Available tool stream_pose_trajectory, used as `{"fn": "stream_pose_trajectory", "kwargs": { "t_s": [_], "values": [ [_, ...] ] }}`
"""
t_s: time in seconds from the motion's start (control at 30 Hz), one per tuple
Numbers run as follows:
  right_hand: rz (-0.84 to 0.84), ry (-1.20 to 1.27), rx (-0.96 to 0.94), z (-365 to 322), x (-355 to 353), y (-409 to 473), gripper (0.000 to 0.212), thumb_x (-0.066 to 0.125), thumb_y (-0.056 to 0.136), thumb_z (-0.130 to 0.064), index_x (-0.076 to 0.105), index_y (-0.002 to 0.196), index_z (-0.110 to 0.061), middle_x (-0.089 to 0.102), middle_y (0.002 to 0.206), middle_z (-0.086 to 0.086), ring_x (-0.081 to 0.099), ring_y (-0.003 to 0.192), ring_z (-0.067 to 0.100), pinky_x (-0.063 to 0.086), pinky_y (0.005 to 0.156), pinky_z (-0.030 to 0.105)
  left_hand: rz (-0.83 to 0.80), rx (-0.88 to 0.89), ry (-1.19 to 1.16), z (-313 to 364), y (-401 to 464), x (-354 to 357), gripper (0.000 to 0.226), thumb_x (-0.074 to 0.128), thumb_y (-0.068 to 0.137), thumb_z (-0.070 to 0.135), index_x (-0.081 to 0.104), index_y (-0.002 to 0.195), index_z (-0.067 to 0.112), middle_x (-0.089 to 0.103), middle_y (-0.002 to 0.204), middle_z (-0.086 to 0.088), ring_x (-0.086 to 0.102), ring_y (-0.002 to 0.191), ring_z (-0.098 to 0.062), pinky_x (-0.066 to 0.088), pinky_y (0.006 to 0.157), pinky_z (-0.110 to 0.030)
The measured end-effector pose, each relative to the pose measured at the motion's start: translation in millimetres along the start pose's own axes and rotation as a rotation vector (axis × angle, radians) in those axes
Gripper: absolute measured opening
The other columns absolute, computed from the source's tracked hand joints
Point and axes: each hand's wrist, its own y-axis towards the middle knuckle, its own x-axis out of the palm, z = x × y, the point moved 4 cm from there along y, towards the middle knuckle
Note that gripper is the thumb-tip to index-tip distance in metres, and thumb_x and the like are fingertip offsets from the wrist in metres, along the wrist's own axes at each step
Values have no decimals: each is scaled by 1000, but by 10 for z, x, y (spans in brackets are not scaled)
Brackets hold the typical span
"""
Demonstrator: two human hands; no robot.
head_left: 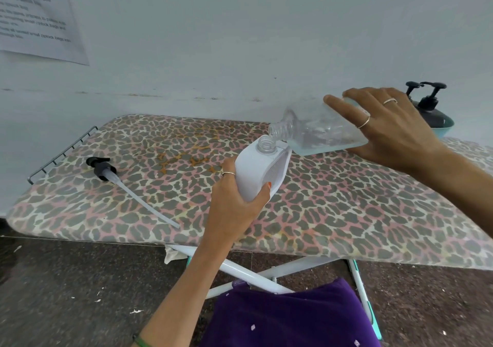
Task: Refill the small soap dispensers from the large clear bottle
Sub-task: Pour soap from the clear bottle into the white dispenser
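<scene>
Our left hand wraps the white soap dispenser, tipping its open neck toward two o'clock, where our right hand clasps the big clear bottle on its side to pour.

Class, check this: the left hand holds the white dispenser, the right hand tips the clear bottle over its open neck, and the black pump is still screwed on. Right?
Not quite. The head view shows the black pump off, lying on the ironing board; the rest is right.
</scene>
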Motion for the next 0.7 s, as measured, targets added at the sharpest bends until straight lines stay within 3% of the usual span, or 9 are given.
{"fn": "stream_pose_trajectory", "kwargs": {
  "t_s": [0.47,0.7],
  "values": [
    [-1,-37,-32,28,-40,44,91,81,68,-37,33,144,-17,53,124,26,55,108,45,42,87,58,-3,0,1,17,-11,-12,58,75,77,28,41,121,12,54,98,5,53,79,7,42,58,-2],
    [-4,-48,-45,60,-52,59,90,80,70,-33,31,144,-18,52,125,27,54,109,46,42,87,59,4,4,28,20,-11,-15,59,75,77,31,42,121,10,53,100,4,53,77,-2,43,59,-2]
  ]
}}
